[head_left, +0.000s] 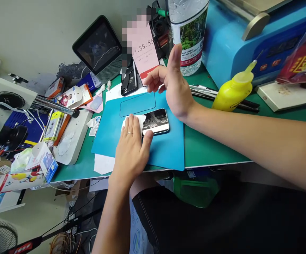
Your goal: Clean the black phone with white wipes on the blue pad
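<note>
A smartphone (156, 122) lies on the blue mat (166, 150), its dark glossy face up and reflecting light. My left hand (132, 150), wearing a ring, lies flat with its fingers stretched over a white tissue (142, 120) at the phone's left end. Its thumb is spread beside the phone's lower edge. Above the mat's right side I hold my right hand (175, 83) raised, thumb up and fingers loosely bent, with nothing visible in it. Behind the phone, a clear glass sheet with a thin black border (137, 104) rests on the mat.
At the back stand a smart display (97, 46), a phone showing a timer (145, 49) and a large water bottle (190, 35). To the right are a yellow squeeze bottle (233, 90), tweezers-like tools (202, 91) and a blue machine (227, 42). Boxes (53, 127) crowd the left.
</note>
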`<state>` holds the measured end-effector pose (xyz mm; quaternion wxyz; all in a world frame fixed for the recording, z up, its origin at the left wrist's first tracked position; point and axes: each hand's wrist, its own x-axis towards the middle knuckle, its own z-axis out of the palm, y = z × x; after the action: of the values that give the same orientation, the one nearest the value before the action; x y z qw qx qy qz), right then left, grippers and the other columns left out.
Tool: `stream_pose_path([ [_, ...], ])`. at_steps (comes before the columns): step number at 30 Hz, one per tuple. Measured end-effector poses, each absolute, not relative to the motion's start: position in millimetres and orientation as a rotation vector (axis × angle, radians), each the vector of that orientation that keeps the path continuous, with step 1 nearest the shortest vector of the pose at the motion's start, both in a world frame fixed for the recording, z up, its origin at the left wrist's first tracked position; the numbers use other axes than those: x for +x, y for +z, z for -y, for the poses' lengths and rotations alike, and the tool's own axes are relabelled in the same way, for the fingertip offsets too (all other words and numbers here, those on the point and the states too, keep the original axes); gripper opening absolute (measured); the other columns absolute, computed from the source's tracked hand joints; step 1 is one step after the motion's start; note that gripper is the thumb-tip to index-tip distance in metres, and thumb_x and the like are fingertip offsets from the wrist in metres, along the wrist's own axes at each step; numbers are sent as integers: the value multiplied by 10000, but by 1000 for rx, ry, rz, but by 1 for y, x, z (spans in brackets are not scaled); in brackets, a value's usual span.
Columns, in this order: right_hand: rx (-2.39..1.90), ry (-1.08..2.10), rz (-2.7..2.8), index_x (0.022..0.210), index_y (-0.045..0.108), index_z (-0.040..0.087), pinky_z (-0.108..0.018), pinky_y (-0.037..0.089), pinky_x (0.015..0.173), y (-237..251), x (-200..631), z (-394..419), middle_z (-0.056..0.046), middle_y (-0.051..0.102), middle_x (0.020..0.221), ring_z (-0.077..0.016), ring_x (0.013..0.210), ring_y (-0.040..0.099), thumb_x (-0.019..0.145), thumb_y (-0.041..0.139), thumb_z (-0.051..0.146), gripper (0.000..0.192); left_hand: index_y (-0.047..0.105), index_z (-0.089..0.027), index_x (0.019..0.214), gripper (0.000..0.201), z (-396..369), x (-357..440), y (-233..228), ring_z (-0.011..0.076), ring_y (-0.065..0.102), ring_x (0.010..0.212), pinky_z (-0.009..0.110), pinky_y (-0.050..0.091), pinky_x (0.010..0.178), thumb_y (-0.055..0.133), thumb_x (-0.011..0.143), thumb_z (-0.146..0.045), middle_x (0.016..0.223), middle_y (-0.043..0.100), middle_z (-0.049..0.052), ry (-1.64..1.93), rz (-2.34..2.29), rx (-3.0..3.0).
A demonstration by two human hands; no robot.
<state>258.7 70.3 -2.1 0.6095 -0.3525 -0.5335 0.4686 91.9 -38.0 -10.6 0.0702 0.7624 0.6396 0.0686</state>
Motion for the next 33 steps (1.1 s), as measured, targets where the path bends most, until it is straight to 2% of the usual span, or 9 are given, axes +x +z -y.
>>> stream_pose_path([
  [4,-880,1108,1203,700,633,225,-364,518,822,-3,259,-75,-63,652,747,-166,789,657,983,-85,710,911,288,-8,1616,987,31,133,-8,360,150,1625,576,169,1324,259,1005,-784,1712,198,280,213,-1854,2383],
  [7,-822,1113,1192,721,665,215,-359,524,830,-5,260,-77,-71,664,750,-171,781,655,1026,7,694,869,276,9,1617,1098,29,159,-4,354,136,1629,512,159,1343,377,934,-844,1711,205,284,159,-1751,2440],
  [9,-797,1101,1188,741,675,203,-351,519,836,-6,261,-77,-69,668,755,-165,778,647,1047,28,665,852,264,3,1625,1075,32,159,-4,342,127,1633,504,163,1345,358,950,-829,1717,196,268,160,-1726,2458],
  [13,-834,1083,1225,766,663,185,-348,511,864,-6,260,-75,-42,646,763,-147,798,639,1015,-41,690,902,265,-54,1639,946,42,131,-8,335,133,1635,543,210,1325,296,1013,-762,1733,198,220,199,-1708,2496],
  [17,-785,1090,1228,736,664,190,-325,507,876,-5,258,-72,-39,635,747,-135,783,615,1035,-9,685,887,277,-104,1651,848,34,120,-8,319,142,1637,526,196,1328,307,1049,-700,1748,199,166,144,-1683,2481],
  [24,-853,1047,1207,764,674,206,-328,500,883,-4,258,-72,-38,651,773,-141,808,619,1067,3,619,845,287,-118,1655,810,31,118,-4,302,137,1640,502,188,1332,337,1060,-666,1750,213,130,112,-1657,2523],
  [29,-851,1030,1251,812,694,234,-318,504,894,-9,261,-74,-20,652,786,-137,832,617,1053,61,671,806,273,-145,1662,779,46,103,-5,289,121,1644,532,218,1323,263,1074,-656,1757,187,98,73,-1623,2536],
  [33,-852,1024,1255,789,687,226,-342,506,899,-10,259,-77,-32,661,778,-150,828,637,990,21,771,883,310,-100,1644,817,30,127,0,314,133,1639,517,185,1333,359,1055,-664,1742,238,130,83,-1576,2519],
])
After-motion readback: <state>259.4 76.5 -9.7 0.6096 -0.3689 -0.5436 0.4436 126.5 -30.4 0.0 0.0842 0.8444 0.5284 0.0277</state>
